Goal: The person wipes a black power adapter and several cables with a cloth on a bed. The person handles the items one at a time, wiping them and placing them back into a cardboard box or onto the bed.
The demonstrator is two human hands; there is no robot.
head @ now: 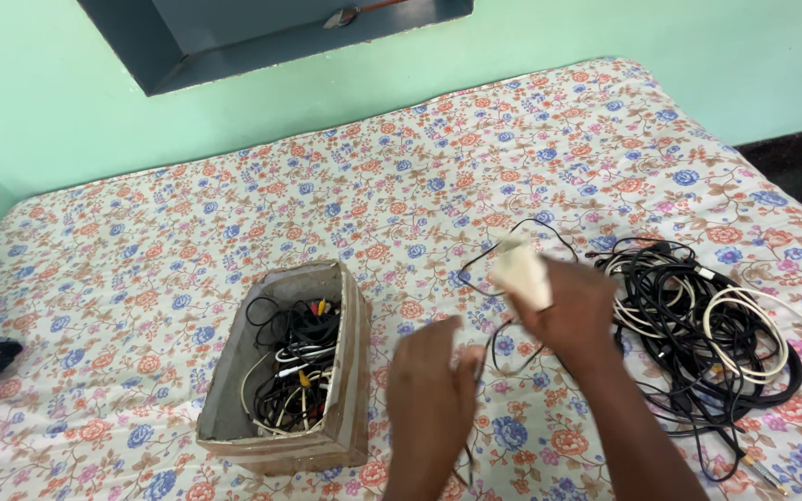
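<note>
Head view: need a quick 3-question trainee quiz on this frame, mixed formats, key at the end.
1. True or false: the cardboard box on the floral bedsheet holds only white cables.
2. Multiple choice: what does the right hand grip? A) a pale plug-like piece on a thin black cable B) a pair of scissors C) a roll of tape
3. Fill in: the loose pile of black and white cables lies on the person's ____ side of the box.

Key
1. False: mostly black cables, some white, with coloured plugs.
2. A: the pale piece is pinched in that hand; the left hand is blurred, open, beside the thin cable.
3. Right.
</note>
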